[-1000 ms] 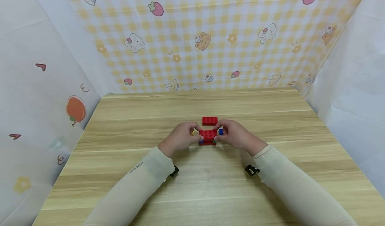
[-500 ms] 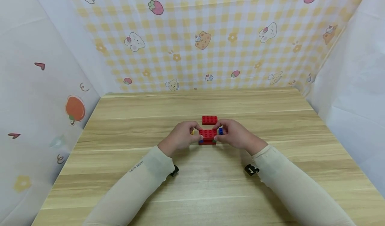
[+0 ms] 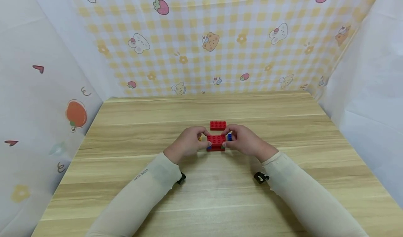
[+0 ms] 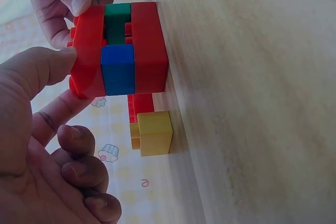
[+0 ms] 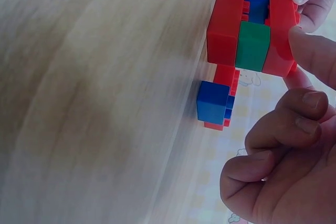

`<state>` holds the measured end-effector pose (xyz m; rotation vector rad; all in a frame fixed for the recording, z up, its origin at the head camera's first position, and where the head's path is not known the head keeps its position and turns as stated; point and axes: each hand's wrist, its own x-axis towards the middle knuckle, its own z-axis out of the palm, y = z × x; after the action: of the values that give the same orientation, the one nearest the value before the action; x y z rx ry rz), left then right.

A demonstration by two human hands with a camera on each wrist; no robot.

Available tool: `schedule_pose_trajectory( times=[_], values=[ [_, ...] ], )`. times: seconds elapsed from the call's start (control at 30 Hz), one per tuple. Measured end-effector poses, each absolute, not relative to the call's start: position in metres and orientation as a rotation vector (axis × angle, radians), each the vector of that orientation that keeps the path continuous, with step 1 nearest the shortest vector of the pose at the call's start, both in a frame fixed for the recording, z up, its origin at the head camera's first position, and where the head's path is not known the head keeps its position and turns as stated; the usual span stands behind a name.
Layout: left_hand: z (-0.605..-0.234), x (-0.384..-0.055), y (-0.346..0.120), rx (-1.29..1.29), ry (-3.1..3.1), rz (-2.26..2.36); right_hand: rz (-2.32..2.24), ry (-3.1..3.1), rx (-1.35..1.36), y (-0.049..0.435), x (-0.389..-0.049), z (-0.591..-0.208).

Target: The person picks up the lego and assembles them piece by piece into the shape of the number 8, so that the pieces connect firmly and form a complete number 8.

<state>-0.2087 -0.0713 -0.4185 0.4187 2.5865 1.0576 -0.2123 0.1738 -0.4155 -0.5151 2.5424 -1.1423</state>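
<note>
In the middle of the head view, a red building brick (image 3: 216, 139) forms the top of a small stack. My left hand (image 3: 188, 142) pinches its left end between thumb and index finger; my right hand (image 3: 245, 141) pinches the right end the same way. Beneath it, a blue brick (image 4: 118, 69) sits at the left end and a green brick (image 5: 253, 45) at the right, with a gap between them. Another red brick (image 4: 150, 48) lies at the bottom, on the table. The other fingers of both hands are curled and hold nothing.
Behind the stack lies a separate red brick (image 3: 218, 125). A loose yellow brick (image 4: 156, 134) stands near my left fingers, and a loose blue brick (image 5: 212, 102) near my right. Patterned cloth (image 3: 189, 30) hangs behind the wooden table (image 3: 214, 202).
Both hands keep their pinch on the top red brick, and the stack stays in place. Only the head view has shifted slightly.
</note>
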Motion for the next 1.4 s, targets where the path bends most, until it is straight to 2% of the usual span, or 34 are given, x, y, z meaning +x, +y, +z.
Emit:
schedule_pose_trajectory(
  times=[1.4],
  values=[
    [-0.4153, -0.2127, -0.0707, 0.42, 2.567, 1.052, -0.999, 2.609, -0.517, 0.1703, -0.2116, -0.4098]
  ],
)
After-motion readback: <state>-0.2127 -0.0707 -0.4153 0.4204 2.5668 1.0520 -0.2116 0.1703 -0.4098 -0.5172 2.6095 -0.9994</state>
